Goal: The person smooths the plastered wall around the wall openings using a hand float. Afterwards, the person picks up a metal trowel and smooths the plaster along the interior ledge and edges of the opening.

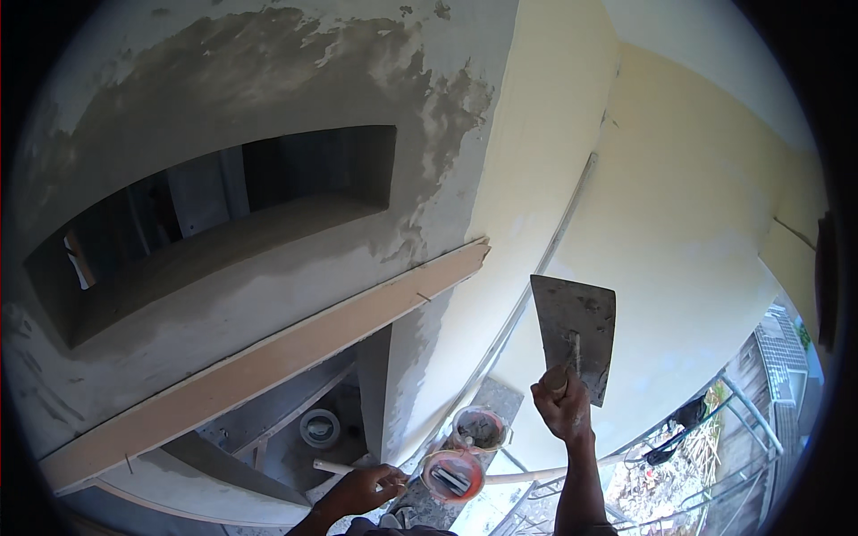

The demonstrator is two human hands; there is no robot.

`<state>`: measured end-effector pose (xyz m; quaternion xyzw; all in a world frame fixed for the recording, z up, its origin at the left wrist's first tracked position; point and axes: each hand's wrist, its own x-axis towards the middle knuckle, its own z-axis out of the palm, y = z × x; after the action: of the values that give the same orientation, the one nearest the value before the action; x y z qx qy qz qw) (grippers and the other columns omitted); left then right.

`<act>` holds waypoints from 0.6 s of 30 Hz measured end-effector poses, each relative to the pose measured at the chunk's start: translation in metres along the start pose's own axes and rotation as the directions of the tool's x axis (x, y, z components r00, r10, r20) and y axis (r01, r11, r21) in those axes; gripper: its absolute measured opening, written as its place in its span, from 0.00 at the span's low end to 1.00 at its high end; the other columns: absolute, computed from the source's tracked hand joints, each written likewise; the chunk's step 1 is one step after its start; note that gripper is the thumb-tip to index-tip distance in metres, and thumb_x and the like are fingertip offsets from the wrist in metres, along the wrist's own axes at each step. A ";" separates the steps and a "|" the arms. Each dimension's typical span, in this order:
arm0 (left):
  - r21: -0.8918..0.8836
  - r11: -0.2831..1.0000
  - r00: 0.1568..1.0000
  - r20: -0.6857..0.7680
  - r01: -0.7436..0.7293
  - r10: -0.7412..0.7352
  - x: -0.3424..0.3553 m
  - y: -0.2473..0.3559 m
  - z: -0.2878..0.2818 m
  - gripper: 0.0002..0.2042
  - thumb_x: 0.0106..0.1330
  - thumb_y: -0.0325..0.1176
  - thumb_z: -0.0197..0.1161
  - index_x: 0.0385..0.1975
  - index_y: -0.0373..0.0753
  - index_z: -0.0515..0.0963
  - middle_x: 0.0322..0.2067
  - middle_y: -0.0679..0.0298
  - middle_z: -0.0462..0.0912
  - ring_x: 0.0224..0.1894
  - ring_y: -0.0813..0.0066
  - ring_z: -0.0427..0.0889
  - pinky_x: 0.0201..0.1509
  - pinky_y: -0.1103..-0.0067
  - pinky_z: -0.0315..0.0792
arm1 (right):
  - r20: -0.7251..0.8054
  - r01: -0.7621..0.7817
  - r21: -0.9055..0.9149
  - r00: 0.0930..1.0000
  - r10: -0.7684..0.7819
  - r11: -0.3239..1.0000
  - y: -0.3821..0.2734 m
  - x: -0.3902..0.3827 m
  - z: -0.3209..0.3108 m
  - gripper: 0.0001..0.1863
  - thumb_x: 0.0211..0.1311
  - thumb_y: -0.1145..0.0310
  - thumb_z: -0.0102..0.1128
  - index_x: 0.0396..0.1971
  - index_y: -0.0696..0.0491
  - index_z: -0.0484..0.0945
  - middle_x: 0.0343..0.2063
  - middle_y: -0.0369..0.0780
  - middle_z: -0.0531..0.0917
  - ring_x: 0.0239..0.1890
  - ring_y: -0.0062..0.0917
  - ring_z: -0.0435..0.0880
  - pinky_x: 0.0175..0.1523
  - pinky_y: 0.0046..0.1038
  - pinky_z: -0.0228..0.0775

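My right hand (563, 409) is wrapped round the handle of a plastering trowel (579, 308). Its broad grey metal blade stands raised in front of the yellow wall, with mortar smears on it. Lower down, my left hand (371, 488) has its fingers curled together; what they hold, if anything, I cannot make out. A pale rod end (332, 466) shows beside that hand, and whether the hand touches it is unclear. Just right of my left hand is a reddish bucket (453, 474) with metal-looking tools in it. A second bucket (481, 429) behind it holds grey mortar.
A wooden board (268, 362) crosses the grey wall under a deep opening (232, 192). A long straightedge (565, 214) leans along the yellow wall (679, 179). Below are a white bucket (320, 429), a pale pole (536, 475) and scaffold rails (751, 411) at right.
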<state>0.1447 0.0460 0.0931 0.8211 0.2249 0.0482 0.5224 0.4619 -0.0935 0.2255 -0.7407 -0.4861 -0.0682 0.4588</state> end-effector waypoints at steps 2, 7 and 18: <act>-0.036 0.999 0.999 0.008 0.035 -0.034 -0.007 -0.020 0.004 0.23 0.64 0.47 0.65 0.51 0.36 0.77 0.41 0.52 0.84 0.46 0.63 0.84 0.50 0.71 0.75 | 0.079 0.174 -0.213 0.984 -0.160 0.962 -0.041 0.025 -0.017 0.12 0.52 0.69 0.69 0.31 0.56 0.75 0.22 0.43 0.82 0.23 0.30 0.84 0.29 0.30 0.74; -0.065 0.991 0.993 -0.026 0.115 -0.117 -0.020 -0.074 0.024 0.22 0.62 0.47 0.65 0.49 0.36 0.78 0.41 0.52 0.84 0.45 0.60 0.84 0.49 0.70 0.75 | 0.144 0.482 -0.499 0.866 -0.479 0.720 -0.121 0.075 -0.038 0.12 0.46 0.74 0.69 0.27 0.51 0.73 0.25 0.35 0.82 0.23 0.27 0.83 0.25 0.29 0.75; -0.139 0.984 0.993 0.009 0.114 -0.114 -0.027 -0.100 0.042 0.22 0.60 0.47 0.66 0.46 0.35 0.78 0.40 0.53 0.85 0.42 0.59 0.85 0.47 0.69 0.77 | 0.396 0.540 -0.842 0.603 -0.693 -0.012 -0.215 0.126 -0.015 0.15 0.49 0.64 0.69 0.34 0.52 0.75 0.21 0.33 0.75 0.24 0.22 0.79 0.33 0.27 0.74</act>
<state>0.1015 0.0351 -0.0095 0.7683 0.2672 0.0333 0.5806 0.3643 0.0009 0.4343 -0.5557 -0.5967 -0.5719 -0.0894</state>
